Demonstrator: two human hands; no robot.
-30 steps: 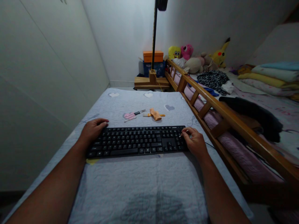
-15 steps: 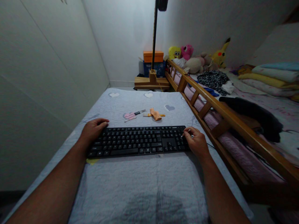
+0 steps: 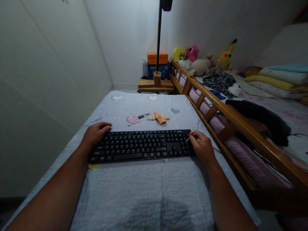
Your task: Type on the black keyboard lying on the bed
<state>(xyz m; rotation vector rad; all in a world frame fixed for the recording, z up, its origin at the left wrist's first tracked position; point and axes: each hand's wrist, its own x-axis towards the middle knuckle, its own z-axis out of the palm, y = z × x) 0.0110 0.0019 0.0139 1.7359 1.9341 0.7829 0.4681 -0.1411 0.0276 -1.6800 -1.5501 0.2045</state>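
Observation:
A black full-size keyboard (image 3: 134,144) lies flat on the quilted cloth, its long side across my view. At its left end my left hand (image 3: 96,133) grips the edge, fingers reaching over the far corner and thumb beside the top keys. Over the number pad at the right end, my right hand (image 3: 199,142) pinches a thin white cotton swab (image 3: 188,140), its tip down at the keys. Beyond the keyboard lie tweezers (image 3: 144,115) with a dark grip, another thin swab-like stick (image 3: 134,123), and a yellow-handled brush (image 3: 151,119) partly under a folded orange cloth (image 3: 160,118).
A pale blue quilted cover (image 3: 144,189) with heart patches spreads under everything. Along the right runs a wooden bed rail (image 3: 216,102), with bedding and plush toys (image 3: 180,54) beyond it. A stand with a wooden base (image 3: 156,84) and boxes (image 3: 157,58) are at the far wall.
Almost nothing differs. Both hands stay in place, and the swab in my right hand has shifted very slightly over the number pad.

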